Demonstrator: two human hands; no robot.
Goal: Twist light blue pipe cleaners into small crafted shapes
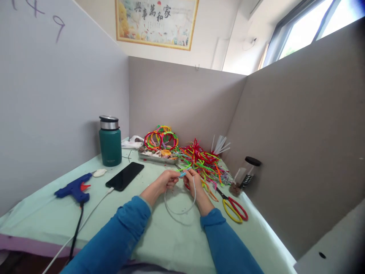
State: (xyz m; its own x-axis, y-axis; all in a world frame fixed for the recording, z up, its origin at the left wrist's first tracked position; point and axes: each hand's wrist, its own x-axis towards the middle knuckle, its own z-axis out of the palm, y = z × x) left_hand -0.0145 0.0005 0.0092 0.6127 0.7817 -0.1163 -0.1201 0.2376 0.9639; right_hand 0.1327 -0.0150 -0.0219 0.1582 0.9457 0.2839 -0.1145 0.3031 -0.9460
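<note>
My left hand (167, 180) and my right hand (193, 182) meet over the middle of the table, both with fingers pinched. Between the fingertips is a small light blue piece (183, 174), gripped from both sides. A thin white ring (179, 213) hangs in a loop below the hands, its upper ends running up to the fingers. Just beyond my right hand lies a heap of colourful fuzzy stems (203, 160). Scissors (234, 207) with red and yellow handles lie to the right of my right wrist.
A blue glue gun (74, 188), a black phone (125, 176) with a white cable, and a green bottle (110, 146) stand or lie at left. Behind are a metal tray (156, 156) and colourful rings (161, 137). A clear jar (245, 176) leans at right. Grey partitions surround the table.
</note>
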